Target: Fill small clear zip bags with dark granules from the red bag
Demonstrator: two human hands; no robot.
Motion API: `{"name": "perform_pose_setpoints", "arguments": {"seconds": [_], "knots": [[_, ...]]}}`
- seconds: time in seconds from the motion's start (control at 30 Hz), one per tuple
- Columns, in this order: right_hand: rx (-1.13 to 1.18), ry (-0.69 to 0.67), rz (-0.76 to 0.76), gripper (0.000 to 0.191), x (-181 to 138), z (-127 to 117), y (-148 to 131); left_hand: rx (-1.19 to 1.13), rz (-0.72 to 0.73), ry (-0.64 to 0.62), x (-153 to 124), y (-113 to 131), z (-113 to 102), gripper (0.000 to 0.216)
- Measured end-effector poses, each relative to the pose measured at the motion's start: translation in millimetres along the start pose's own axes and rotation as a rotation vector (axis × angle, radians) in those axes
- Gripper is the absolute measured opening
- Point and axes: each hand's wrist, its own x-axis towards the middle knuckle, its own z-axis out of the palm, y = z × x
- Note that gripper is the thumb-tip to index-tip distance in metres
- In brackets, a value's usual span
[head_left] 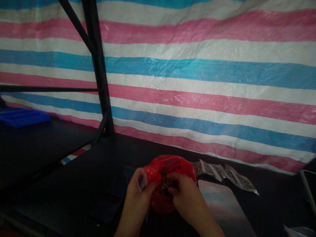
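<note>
A red plastic bag [182, 163] stands with its mouth spread on the black table, holding small brown pieces [163, 184] too dark to name. My left hand [138, 197] is at the bag's left edge, closed on a small clear plastic bag [142, 180], with red plastic against its fingers. Into the mouth of the red bag reaches my right hand [185, 192], its fingers curled among the brown pieces. How much it grips is hidden. Filled clear zip bags [240, 179] lie in a row to the right, behind a pale, shiny flat panel [222, 200].
A black metal frame post [97, 65] rises at the left back. Beyond it, a blue divided tray [24, 117] sits on another black surface. A striped tarp [197, 75] hangs behind the table. Clear plastic [298, 230] lies at the lower right.
</note>
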Motion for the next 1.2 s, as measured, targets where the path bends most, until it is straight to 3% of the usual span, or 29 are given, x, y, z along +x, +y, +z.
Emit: {"name": "perform_pose_setpoints", "arguments": {"seconds": [0.2,0.43,0.57,0.7,0.9,1.07,1.2], "knots": [[0.135,-0.050,0.011,0.041,5.7,0.1,5.6,0.103,0.070,0.008,3.5,-3.6,-6.4,0.034],[0.270,-0.061,-0.055,0.041,9.3,-14.6,8.0,0.350,0.284,0.007,8.9,-10.9,-14.3,0.028],[0.340,-0.025,-0.136,0.037,3.9,-28.1,-2.9,0.489,0.388,0.032,8.7,-14.7,-16.7,0.024],[0.328,-0.053,-0.165,0.034,-7.5,-31.4,-23.1,0.561,0.383,-0.033,3.6,-15.0,-14.7,0.019],[0.030,0.001,-0.182,0.043,-18.4,-18.0,-43.2,0.623,0.317,-0.100,-1.9,-14.0,-11.3,0.018],[-0.175,-0.063,-0.203,0.040,-20.1,-12.7,-51.2,0.621,0.311,-0.130,-0.9,-14.7,-12.1,0.016],[-0.251,-0.088,-0.229,0.049,-20.2,-8.0,-55.7,0.589,0.315,-0.143,-1.8,-15.7,-11.7,0.016]]}}
